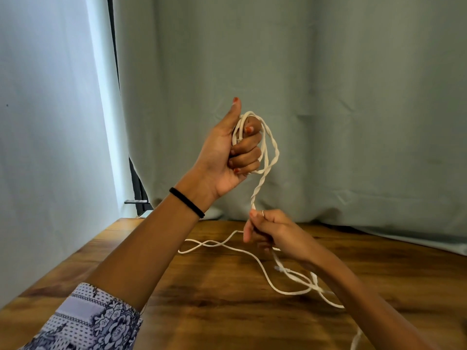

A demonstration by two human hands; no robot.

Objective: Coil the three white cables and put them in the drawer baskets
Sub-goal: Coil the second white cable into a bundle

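My left hand is raised above the table, thumb up, its fingers curled round loops of a white cable. A twisted stretch of that cable hangs down to my right hand, which pinches it just above the wooden table. Below my right hand, loose white cable trails in slack curves over the tabletop toward the lower right. I cannot tell how many separate cables lie there. No drawer or basket is in view.
A grey-green curtain hangs behind the table's far edge. A pale curtain covers the left side, with a dark frame in the gap between them.
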